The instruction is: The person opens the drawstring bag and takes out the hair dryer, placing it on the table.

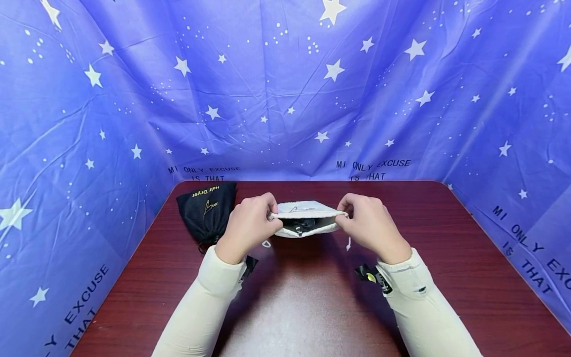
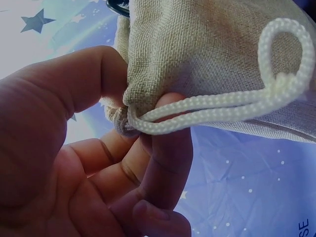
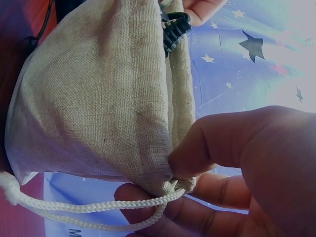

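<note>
A cream cloth drawstring bag (image 1: 300,205) is held up by its mouth, which is spread wide toward me. My left hand (image 1: 251,223) pinches the left corner of the rim between thumb and fingers. At the opposite corner, my right hand (image 1: 373,223) grips the rim the same way. Inside the opening shows a black cord (image 1: 306,224); its ribbed end (image 3: 176,35) pokes up at the rim in the right wrist view. White drawstring loops hang from both corners, one knotted loop (image 2: 217,109) beside the left fingers. The rest of the contents is hidden by the cloth.
A black drawstring pouch (image 1: 206,210) with yellow "Hair Dryer" lettering lies on the dark red wooden table (image 1: 294,307), just beyond the left hand. A blue star-printed curtain (image 1: 276,89) rises behind the table and along both sides.
</note>
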`<act>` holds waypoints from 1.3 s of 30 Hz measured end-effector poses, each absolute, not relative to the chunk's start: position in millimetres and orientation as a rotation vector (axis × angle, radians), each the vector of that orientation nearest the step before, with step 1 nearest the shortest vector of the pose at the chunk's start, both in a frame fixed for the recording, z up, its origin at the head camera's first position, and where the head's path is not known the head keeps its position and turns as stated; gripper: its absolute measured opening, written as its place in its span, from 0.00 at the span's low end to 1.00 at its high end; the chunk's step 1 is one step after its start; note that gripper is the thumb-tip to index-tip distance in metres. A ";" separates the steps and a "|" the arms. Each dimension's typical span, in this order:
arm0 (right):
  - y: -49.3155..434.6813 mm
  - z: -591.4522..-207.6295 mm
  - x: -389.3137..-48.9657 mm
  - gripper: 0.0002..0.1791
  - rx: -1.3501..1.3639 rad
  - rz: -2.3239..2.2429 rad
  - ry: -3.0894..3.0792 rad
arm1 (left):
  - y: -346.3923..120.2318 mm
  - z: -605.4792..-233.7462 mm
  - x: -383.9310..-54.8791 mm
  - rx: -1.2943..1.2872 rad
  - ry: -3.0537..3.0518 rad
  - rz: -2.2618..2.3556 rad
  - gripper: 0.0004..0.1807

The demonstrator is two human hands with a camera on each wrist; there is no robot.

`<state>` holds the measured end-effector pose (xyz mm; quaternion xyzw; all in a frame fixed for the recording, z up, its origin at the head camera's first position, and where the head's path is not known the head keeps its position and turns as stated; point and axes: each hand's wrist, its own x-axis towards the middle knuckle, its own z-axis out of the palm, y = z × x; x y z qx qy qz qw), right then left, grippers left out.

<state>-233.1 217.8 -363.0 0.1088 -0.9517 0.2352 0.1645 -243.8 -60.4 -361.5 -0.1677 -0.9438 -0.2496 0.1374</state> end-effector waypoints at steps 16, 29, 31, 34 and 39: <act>221.5 -361.4 -233.1 0.03 0.287 0.672 -2.727 | -60.7 -360.5 -244.9 -0.495 -2.733 -0.711 0.07; 223.6 -362.3 -233.8 0.03 0.281 0.661 -2.711 | -60.5 -357.1 -242.8 -0.483 -2.775 -0.687 0.06; 223.5 -362.2 -233.9 0.03 0.278 0.657 -2.712 | -60.4 -356.9 -242.8 -0.480 -2.783 -0.684 0.06; 223.1 -362.1 -234.0 0.03 0.269 0.647 -2.714 | -60.7 -356.3 -242.3 -0.476 -2.792 -0.679 0.06; 222.3 -362.0 -233.9 0.03 0.258 0.631 -2.717 | -61.1 -356.0 -241.7 -0.476 -2.794 -0.682 0.06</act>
